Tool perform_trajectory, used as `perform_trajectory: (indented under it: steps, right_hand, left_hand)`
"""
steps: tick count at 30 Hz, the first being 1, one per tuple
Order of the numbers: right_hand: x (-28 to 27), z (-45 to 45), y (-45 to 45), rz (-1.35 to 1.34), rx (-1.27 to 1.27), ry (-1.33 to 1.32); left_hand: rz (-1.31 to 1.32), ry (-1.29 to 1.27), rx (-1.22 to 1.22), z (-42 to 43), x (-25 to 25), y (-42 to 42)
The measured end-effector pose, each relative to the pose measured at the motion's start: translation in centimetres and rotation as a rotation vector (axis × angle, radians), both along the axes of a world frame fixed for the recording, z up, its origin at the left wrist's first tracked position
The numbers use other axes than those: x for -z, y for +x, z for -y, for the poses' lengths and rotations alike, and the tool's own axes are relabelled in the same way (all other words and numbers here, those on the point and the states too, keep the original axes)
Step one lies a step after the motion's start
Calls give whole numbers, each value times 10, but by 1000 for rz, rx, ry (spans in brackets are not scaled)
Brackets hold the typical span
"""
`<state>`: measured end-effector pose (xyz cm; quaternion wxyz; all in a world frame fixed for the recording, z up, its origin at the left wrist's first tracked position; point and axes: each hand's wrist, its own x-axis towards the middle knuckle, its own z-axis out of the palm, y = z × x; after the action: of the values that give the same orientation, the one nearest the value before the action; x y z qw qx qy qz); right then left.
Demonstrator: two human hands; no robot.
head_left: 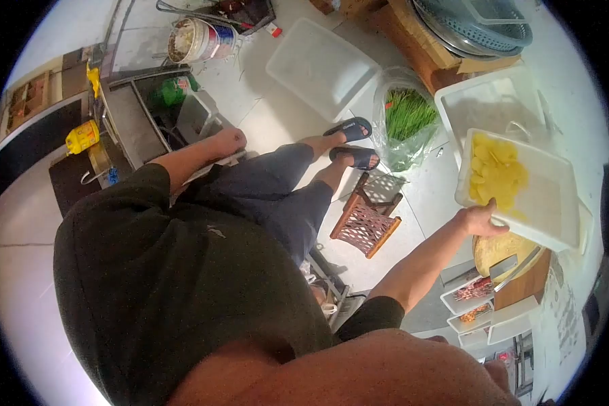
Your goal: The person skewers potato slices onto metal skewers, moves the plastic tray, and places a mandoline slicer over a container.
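My right hand [484, 220] grips the near edge of a white plastic tray [555, 196]. Thin yellow slices [497, 169] lie in the tray, mostly toward its left side. Beneath the tray's near edge shows a round yellowish board [501, 254], with a cleaver [503, 267] and another blade beside it. My left hand [230, 141] is on the other side of my body, fingers curled, next to a metal-framed unit [139, 125]. Anything inside those fingers is hidden.
A clear bag of green stalks [409, 122], a woven stool [365, 223] and a translucent lidded bin [323, 68] are on the floor. Small trays of chopped food [474, 291] stand at right. A bucket [196, 42] and yellow bottle [82, 137] are at left.
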<state>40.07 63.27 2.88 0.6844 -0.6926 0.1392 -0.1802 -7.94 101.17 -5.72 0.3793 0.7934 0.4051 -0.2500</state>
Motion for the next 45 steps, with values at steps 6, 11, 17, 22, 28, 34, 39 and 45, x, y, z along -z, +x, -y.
perform_trajectory:
  steps: [6, 11, 17, 22, 28, 34, 39, 45]
  right_hand:
    - [10, -23, 26, 34, 11, -616]
    - [30, -24, 50, 144, 49, -1088]
    - [31, -45, 65, 215, 54, -1252]
    - [25, -43, 80, 453, 67, -1365]
    - [4, -38, 87, 630, 70, -1446]
    - [5, -17, 93, 516, 48, -1383]
    - [-7, -10, 84, 277, -24, -1027]
    - [-24, -17, 61, 203, -148, -317]
  left_hand:
    - [-8, -35, -48, 3, -18, 10]
    - [-10, 3, -26, 0, -20, 6]
    - [29, -46, -105, 4, 16, -19]
    - [-132, -96, -158, 12, -10, 2]
    - [-134, -139, -165, 10, -9, 10]
    - [-43, -125, -91, 7, 20, 11]
    - [84, -87, -14, 11, 41, 43]
    - [166, -106, 8, 37, 41, 141]
